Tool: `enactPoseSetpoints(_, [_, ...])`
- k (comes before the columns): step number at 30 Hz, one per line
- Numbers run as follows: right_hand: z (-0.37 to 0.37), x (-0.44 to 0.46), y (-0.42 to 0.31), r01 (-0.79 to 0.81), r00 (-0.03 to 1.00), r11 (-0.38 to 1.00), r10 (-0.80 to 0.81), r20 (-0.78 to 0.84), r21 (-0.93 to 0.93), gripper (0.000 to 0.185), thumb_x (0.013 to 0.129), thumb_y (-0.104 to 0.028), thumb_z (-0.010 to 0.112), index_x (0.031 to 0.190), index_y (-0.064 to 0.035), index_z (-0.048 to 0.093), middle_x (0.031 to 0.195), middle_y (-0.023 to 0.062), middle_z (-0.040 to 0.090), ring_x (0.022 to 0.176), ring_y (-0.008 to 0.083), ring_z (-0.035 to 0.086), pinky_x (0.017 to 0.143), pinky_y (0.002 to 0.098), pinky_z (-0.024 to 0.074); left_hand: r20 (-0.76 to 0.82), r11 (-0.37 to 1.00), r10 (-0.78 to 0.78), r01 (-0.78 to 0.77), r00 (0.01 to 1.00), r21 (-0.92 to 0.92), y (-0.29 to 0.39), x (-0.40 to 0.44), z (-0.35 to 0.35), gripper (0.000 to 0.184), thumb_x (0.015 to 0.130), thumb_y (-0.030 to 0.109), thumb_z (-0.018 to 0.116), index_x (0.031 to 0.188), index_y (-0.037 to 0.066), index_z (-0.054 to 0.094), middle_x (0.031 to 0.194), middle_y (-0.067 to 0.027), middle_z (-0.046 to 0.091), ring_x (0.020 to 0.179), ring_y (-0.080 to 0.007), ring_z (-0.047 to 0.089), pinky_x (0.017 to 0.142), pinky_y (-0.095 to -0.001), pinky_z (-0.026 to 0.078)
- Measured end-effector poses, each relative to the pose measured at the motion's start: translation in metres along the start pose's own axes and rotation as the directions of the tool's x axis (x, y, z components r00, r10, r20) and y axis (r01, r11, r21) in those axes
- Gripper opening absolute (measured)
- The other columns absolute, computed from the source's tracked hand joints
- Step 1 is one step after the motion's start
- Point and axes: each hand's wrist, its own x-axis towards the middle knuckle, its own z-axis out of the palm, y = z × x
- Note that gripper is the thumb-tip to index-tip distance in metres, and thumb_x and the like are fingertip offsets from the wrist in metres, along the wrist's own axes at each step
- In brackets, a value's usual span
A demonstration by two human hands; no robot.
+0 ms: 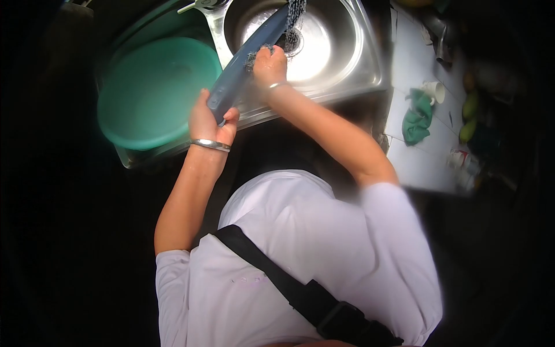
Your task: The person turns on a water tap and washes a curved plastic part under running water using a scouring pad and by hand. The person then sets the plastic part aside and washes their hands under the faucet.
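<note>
My left hand (pixel 210 121) is closed around the near end of a long blue-grey tray-like piece (pixel 234 81). Its exact kind is unclear, as it is tilted nearly edge-on. It slants up over the sink's rim, its far end by the running water (pixel 295 14). In my right hand (pixel 270 68) is a wiry metal scouring pad (pixel 251 61), pressed against the piece's surface. The fingers partly hide the pad. Below the stream lies the round bowl of the steel sink (pixel 324 43) with its drain (pixel 292 41).
Left of my hands, a large green plastic basin (pixel 156 92) rests on the sink unit. On the right, a white tiled counter (pixel 399 159) bears a green cloth (pixel 416 118), a white cup (pixel 433 91) and a jar-like container (pixel 462 162). Green fruit-like items (pixel 469 110) lie at its edge.
</note>
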Motion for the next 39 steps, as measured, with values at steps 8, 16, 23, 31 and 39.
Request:
enactPoseSetpoints(8, [-0.011, 0.068, 0.010, -0.056, 0.998, 0.998, 0.057, -0.025, 0.014, 0.034, 0.084, -0.014, 0.043, 0.104, 0.0132, 0.046, 0.101, 0.0331, 0.055, 0.095, 0.0421, 0.056, 0.085, 0.0407, 0.0427, -0.016, 0.999, 0.021, -0.021, 1.000, -0.033, -0.018, -0.010, 0.003, 0.012, 0.092, 0.017, 0.044, 0.088, 0.007, 0.038, 0.079, -0.0085, 0.046, 0.051, -0.0157, 0.036, 0.038, -0.0234, 0.031])
enactPoseSetpoints(16, [-0.010, -0.043, -0.004, 0.285, 0.957, 0.950, -0.290, -0.020, -0.132, 0.041, 0.087, -0.016, 0.043, 0.115, 0.0130, 0.041, 0.101, 0.0334, 0.055, 0.097, 0.0454, 0.054, 0.086, 0.0426, 0.0426, 0.081, 1.000, -0.022, 0.023, 0.997, -0.013, -0.012, -0.013, 0.005, 0.011, 0.093, 0.018, 0.040, 0.090, 0.008, 0.039, 0.080, -0.0091, 0.049, 0.054, -0.0165, 0.039, 0.038, -0.0237, 0.029])
enactPoseSetpoints(23, [-0.015, -0.008, -0.010, 0.268, 0.958, 0.932, -0.286, -0.039, -0.244, 0.041, 0.086, -0.015, 0.044, 0.114, 0.0133, 0.038, 0.100, 0.0322, 0.056, 0.095, 0.0438, 0.056, 0.085, 0.0428, 0.0436, 0.120, 0.992, -0.129, 0.129, 0.984, 0.007, -0.003, -0.001, 0.001, 0.010, 0.094, 0.018, 0.038, 0.090, 0.009, 0.038, 0.079, -0.0081, 0.048, 0.053, -0.0171, 0.035, 0.038, -0.0247, 0.028])
enactPoseSetpoints(31, [-0.021, -0.025, -0.012, 0.252, 0.967, 0.915, -0.252, 0.042, -0.315, 0.028, 0.086, -0.017, 0.043, 0.100, 0.0077, 0.042, 0.094, 0.0329, 0.057, 0.090, 0.0464, 0.056, 0.082, 0.0464, 0.0435, 0.156, 0.991, -0.132, 0.127, 0.979, 0.042, -0.003, -0.009, 0.001, 0.011, 0.095, 0.020, 0.036, 0.091, 0.010, 0.038, 0.083, -0.0070, 0.048, 0.056, -0.0170, 0.037, 0.038, -0.0252, 0.027])
enactPoseSetpoints(39, [-0.017, 0.009, -0.008, 0.263, 0.954, 0.877, -0.298, -0.026, -0.403, 0.037, 0.087, -0.017, 0.043, 0.110, 0.0110, 0.037, 0.094, 0.0331, 0.057, 0.090, 0.0463, 0.056, 0.082, 0.0464, 0.0443, 0.145, 0.988, -0.141, 0.132, 0.979, 0.075, 0.003, -0.005, 0.007, 0.013, 0.096, 0.020, 0.036, 0.092, 0.009, 0.038, 0.081, -0.0074, 0.047, 0.055, -0.0158, 0.036, 0.037, -0.0248, 0.026])
